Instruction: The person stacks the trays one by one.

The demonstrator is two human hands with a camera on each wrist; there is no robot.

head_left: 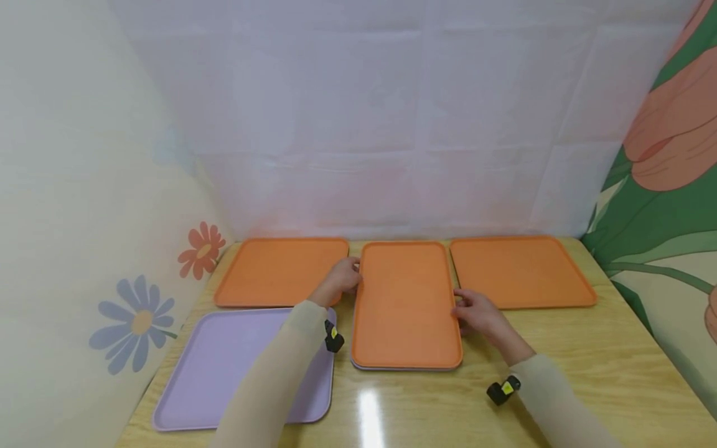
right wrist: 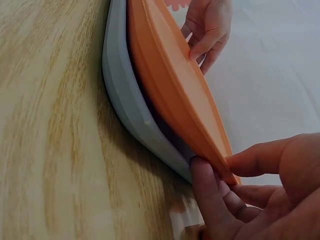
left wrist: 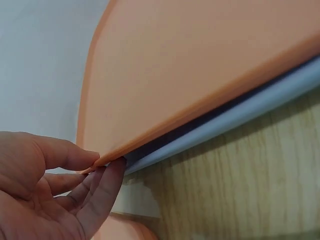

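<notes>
An orange tray (head_left: 407,305) lies lengthwise in the middle of the head view, over a pale purple tray (right wrist: 117,82) whose rim peeks out below it. My left hand (head_left: 344,275) pinches the orange tray's left edge, thumb on top and fingers underneath. On the opposite edge, my right hand (head_left: 480,315) holds it the same way. Both wrist views show a dark, narrow gap between the orange tray and the lower one. The lower tray's face is hidden beneath the orange one.
Two more orange trays lie crosswise at the back, a left one (head_left: 280,270) and a right one (head_left: 521,270). A purple tray (head_left: 229,342) is at front left, partly under my left forearm. White cloth (head_left: 358,124) hangs behind the wooden table (head_left: 426,410).
</notes>
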